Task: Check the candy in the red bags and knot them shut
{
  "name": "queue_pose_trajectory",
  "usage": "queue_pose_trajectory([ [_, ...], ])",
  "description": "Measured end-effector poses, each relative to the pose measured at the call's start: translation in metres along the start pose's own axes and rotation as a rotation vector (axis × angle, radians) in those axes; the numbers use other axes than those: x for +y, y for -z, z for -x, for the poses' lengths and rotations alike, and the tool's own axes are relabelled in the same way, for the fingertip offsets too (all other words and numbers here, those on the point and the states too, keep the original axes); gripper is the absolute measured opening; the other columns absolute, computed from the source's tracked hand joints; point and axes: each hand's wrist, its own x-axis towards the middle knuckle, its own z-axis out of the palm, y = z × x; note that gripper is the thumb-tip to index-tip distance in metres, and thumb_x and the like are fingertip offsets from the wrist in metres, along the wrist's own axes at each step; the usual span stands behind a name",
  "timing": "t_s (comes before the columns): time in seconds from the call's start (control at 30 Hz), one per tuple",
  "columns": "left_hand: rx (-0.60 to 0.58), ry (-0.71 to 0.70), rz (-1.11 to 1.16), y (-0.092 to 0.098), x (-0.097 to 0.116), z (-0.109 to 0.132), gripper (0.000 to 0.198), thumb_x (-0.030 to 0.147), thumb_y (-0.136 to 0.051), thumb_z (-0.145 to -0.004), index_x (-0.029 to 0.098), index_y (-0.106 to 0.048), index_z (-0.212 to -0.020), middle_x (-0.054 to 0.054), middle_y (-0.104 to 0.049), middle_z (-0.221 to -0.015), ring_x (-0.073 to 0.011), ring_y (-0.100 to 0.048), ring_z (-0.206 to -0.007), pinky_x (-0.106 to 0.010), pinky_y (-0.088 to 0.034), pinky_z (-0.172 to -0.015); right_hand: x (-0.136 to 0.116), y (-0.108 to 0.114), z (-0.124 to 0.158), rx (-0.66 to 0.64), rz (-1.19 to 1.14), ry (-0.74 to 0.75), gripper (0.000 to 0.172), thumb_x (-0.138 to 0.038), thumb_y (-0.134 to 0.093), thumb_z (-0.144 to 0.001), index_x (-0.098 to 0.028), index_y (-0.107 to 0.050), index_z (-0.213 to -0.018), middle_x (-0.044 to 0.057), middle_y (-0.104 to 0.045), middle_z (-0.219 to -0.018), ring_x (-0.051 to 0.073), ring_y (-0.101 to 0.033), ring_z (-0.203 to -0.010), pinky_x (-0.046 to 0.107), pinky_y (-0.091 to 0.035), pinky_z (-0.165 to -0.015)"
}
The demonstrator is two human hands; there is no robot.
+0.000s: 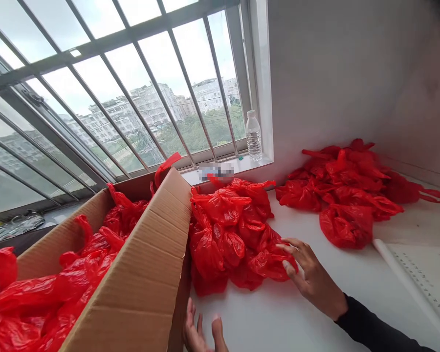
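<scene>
Several knotted red plastic bags (227, 230) lie heaped on the white table (256, 313), against the right side of a cardboard box (143, 264). My right hand (308, 274) reaches to the right edge of this heap, its fingers apart and close to a bag; whether they touch it I cannot tell. Low in the view, beside the box's wall, my left hand (203, 332) is partly cut off by the frame, fingers spread and nothing in them. More red bags (58, 293) fill the box. What the bags contain is hidden.
A second pile of red bags (341, 186) sits by the wall at the right. A clear plastic bottle (253, 137) stands on the window sill (190, 176), in front of barred windows. A white sheet with printed marks (421, 278) lies at the right.
</scene>
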Motion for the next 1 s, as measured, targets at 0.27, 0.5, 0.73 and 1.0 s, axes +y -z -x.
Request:
queue_pose_trajectory([
  [0.27, -0.200, 0.083, 0.135, -0.084, 0.009, -0.056, 0.058, 0.049, -0.055, -0.100, 0.020, -0.046, -0.150, -0.017, -0.049, -0.155, -0.0344, -0.047, -0.142, -0.061, -0.035, -0.117, 0.050, -0.010, 0.012, -0.023, 0.015, -0.021, 0.052, -0.039, -0.048, -0.105, -0.031, -0.039, -0.155, 0.008, -0.053, -0.150, 0.029, -0.046, -0.142, 0.056, -0.046, -0.116],
  [0.5, -0.164, -0.018, 0.022, -0.100, 0.011, -0.047, 0.057, 0.043, -0.056, -0.100, 0.018, -0.046, -0.150, -0.019, -0.048, -0.154, -0.0366, -0.048, -0.140, -0.064, -0.039, -0.113, 0.042, -0.006, 0.001, -0.063, -0.100, -0.113, 0.050, -0.042, -0.046, -0.105, -0.027, -0.045, -0.153, 0.009, -0.058, -0.147, 0.028, -0.050, -0.139, 0.053, -0.046, -0.116],
  [0.73, -0.236, -0.477, -0.171, -0.096, 0.032, 0.052, 0.061, 0.020, -0.054, -0.096, 0.031, -0.041, -0.155, -0.014, -0.040, -0.161, -0.0344, -0.038, -0.147, -0.060, -0.033, -0.117, 0.046, 0.001, -0.001, -0.008, -0.211, -0.152, 0.047, -0.043, -0.044, -0.106, -0.028, -0.047, -0.150, 0.009, -0.057, -0.148, 0.026, -0.052, -0.138, 0.049, -0.047, -0.115],
  [1.0, -0.598, -0.744, -0.289, -0.146, 0.052, 0.043, 0.049, 0.017, -0.057, -0.091, 0.020, -0.064, -0.139, -0.017, -0.068, -0.137, -0.0352, -0.064, -0.127, -0.055, -0.055, -0.101, 0.045, 0.003, -0.002, 0.072, -0.233, -0.257, 0.041, -0.044, -0.043, -0.106, -0.023, -0.052, -0.140, 0.013, -0.060, -0.140, 0.026, -0.054, -0.133, 0.054, -0.045, -0.114],
])
